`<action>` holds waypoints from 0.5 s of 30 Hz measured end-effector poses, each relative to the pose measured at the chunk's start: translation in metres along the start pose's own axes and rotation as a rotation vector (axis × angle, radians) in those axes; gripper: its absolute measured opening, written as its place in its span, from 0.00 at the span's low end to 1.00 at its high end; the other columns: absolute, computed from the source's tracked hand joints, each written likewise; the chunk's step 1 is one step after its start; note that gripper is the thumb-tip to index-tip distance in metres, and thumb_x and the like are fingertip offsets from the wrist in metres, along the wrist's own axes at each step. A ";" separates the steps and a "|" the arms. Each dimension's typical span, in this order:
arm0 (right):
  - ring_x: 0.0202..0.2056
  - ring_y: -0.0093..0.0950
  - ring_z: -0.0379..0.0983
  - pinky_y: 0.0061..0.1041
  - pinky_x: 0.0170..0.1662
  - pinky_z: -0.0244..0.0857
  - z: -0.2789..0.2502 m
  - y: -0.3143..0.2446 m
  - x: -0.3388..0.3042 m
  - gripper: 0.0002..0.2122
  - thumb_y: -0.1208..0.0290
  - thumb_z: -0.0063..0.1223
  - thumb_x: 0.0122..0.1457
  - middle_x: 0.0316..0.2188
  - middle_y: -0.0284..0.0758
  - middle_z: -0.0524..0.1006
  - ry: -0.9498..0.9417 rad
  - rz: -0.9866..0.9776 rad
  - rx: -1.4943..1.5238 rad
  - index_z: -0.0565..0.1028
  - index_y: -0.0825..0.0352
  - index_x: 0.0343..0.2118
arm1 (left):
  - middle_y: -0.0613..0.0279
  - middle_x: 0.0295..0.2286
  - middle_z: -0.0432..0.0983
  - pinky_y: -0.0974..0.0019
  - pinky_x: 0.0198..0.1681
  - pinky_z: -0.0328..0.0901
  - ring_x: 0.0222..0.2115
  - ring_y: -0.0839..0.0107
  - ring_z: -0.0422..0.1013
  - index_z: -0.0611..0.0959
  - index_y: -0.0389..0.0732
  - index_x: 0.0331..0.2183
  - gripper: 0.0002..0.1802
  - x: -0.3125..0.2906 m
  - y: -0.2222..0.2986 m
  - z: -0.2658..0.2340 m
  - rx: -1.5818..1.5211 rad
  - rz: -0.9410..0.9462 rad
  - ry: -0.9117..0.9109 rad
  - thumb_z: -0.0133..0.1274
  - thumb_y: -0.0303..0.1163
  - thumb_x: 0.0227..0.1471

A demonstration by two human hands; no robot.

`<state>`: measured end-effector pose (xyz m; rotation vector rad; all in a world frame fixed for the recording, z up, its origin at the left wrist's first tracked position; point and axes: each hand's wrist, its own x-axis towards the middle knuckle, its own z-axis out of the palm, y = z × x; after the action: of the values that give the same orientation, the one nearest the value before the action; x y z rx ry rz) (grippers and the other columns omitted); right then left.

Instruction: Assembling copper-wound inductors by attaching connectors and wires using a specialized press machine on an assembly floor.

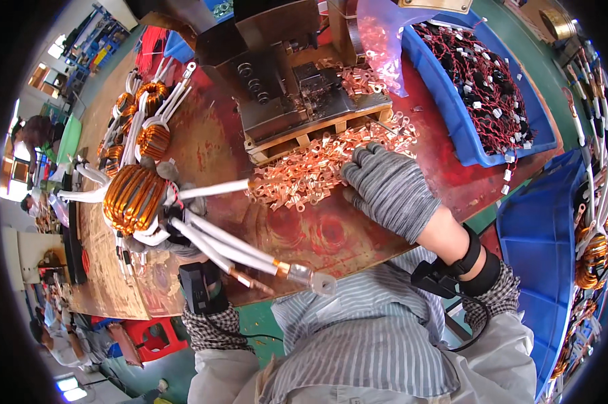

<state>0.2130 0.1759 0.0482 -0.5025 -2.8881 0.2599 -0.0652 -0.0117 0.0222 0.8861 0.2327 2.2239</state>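
Observation:
My left hand (168, 170), in a grey glove, is closed around a toroidal coil (133, 200) of thick copper wire. White-sleeved leads (216, 250) stick out from the coil to the right. One lead ends in a copper terminal lug (310, 277) under a clear sleeve; another shows bare copper at its tip. My right hand (392, 192), gloved in grey too, is at the right of a pile of copper lugs (300, 178). Its fingers are curled together, and whatever they pinch is hidden. Most of the left fingers are behind the coil.
A dark metal press (283, 81) stands on a wooden pallet (324, 131) behind the lugs. Several finished-looking coils (152, 141) lie at left. A blue bin (445, 114) of red-black wired parts sits at right, beside a plastic bag (379, 40). Another blue bin (536, 249) stands beyond the table edge.

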 end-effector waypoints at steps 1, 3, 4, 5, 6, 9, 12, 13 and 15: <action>0.35 0.37 0.66 0.33 0.36 0.63 0.002 -0.001 0.001 0.11 0.64 0.50 0.46 0.30 0.38 0.68 0.000 -0.029 0.000 0.72 0.65 0.30 | 0.53 0.45 0.62 0.54 0.42 0.63 0.39 0.59 0.65 0.60 0.42 0.51 0.50 0.002 0.004 -0.003 -0.037 -0.004 -0.029 0.55 0.60 0.29; 0.34 0.36 0.67 0.33 0.35 0.63 0.000 0.002 0.003 0.09 0.66 0.50 0.46 0.29 0.38 0.69 0.049 -0.054 0.104 0.72 0.64 0.29 | 0.54 0.45 0.63 0.53 0.42 0.62 0.39 0.59 0.65 0.60 0.43 0.51 0.52 0.002 0.009 -0.009 -0.095 -0.021 -0.091 0.54 0.64 0.28; 0.33 0.35 0.67 0.32 0.35 0.64 -0.001 0.006 0.005 0.07 0.68 0.50 0.46 0.27 0.37 0.69 0.098 -0.077 0.208 0.72 0.63 0.28 | 0.54 0.45 0.63 0.53 0.42 0.62 0.39 0.59 0.65 0.60 0.43 0.51 0.52 -0.001 0.010 -0.010 -0.094 -0.018 -0.089 0.54 0.64 0.28; 0.32 0.35 0.67 0.32 0.35 0.63 0.004 0.012 0.009 0.07 0.69 0.51 0.45 0.26 0.37 0.70 0.159 -0.080 0.301 0.73 0.63 0.29 | 0.55 0.44 0.63 0.54 0.40 0.62 0.38 0.61 0.64 0.60 0.43 0.51 0.48 -0.006 0.009 -0.009 0.528 0.086 0.255 0.53 0.61 0.32; 0.32 0.35 0.67 0.32 0.35 0.63 0.005 0.017 0.008 0.07 0.69 0.51 0.45 0.26 0.37 0.70 0.156 -0.082 0.298 0.73 0.63 0.29 | 0.56 0.43 0.64 0.55 0.39 0.62 0.37 0.63 0.63 0.61 0.43 0.50 0.45 -0.009 0.007 -0.009 1.148 0.188 0.604 0.52 0.59 0.35; 0.34 0.32 0.68 0.28 0.39 0.64 0.000 0.021 0.011 0.08 0.71 0.52 0.48 0.28 0.36 0.72 0.188 -0.025 0.429 0.73 0.65 0.32 | 0.55 0.50 0.55 0.54 0.45 0.62 0.46 0.59 0.57 0.56 0.41 0.53 0.47 -0.012 -0.003 0.007 0.292 -0.015 0.255 0.59 0.46 0.32; 0.31 0.25 0.69 0.24 0.38 0.64 -0.007 0.009 0.012 0.07 0.73 0.49 0.51 0.27 0.32 0.73 0.113 0.128 0.987 0.72 0.67 0.33 | 0.54 0.51 0.54 0.52 0.44 0.61 0.46 0.58 0.58 0.56 0.44 0.53 0.50 -0.008 -0.011 0.019 -0.125 -0.138 0.020 0.59 0.50 0.30; 0.28 0.18 0.67 0.19 0.33 0.63 0.002 0.010 0.015 0.07 0.73 0.50 0.52 0.25 0.32 0.73 0.137 0.108 1.099 0.72 0.69 0.33 | 0.53 0.48 0.57 0.51 0.40 0.60 0.41 0.60 0.61 0.57 0.46 0.52 0.51 -0.004 -0.014 0.022 -0.120 -0.167 -0.023 0.54 0.62 0.30; 0.28 0.18 0.67 0.19 0.34 0.63 -0.008 0.002 0.021 0.08 0.73 0.50 0.52 0.25 0.32 0.73 0.029 0.184 1.254 0.72 0.69 0.34 | 0.54 0.41 0.60 0.59 0.40 0.65 0.40 0.59 0.61 0.61 0.41 0.48 0.45 0.003 -0.016 0.029 -0.070 -0.112 -0.007 0.61 0.50 0.30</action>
<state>0.1963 0.1859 0.0590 -0.4619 -2.0269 1.8294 -0.0385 -0.0007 0.0388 0.8236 0.1951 2.1123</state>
